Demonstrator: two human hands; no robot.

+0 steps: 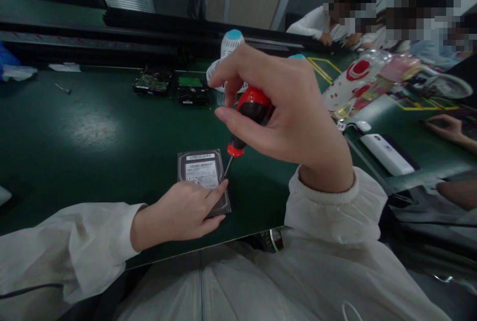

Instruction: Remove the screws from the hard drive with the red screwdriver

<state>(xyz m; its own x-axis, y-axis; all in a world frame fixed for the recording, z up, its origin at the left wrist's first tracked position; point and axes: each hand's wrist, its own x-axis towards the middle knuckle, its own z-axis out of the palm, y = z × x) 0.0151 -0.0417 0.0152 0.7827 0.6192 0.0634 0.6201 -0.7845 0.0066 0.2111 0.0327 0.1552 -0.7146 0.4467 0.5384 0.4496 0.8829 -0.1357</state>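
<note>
A hard drive (203, 167) with a white label lies flat on the green table near its front edge. My left hand (182, 209) holds it down, the index finger reaching to the drive's right side and the thumb by its near edge; the other fingers are partly hidden. Above and to the right, my right hand (286, 102) has a red and black screwdriver (253, 107) in its grasp, thumb and index finger loosely spread around the handle. The tilted shaft comes down to the drive's right edge, its tip close to my left index fingertip. Any screw there is too small to make out.
Two more drives with green circuit boards, one on the left (152, 81) and one on the right (193, 90), lie farther back. White bottles with blue caps (233, 40) stand behind my right hand. A white box (387, 153) lies right; another person's hand (447, 127) rests beyond.
</note>
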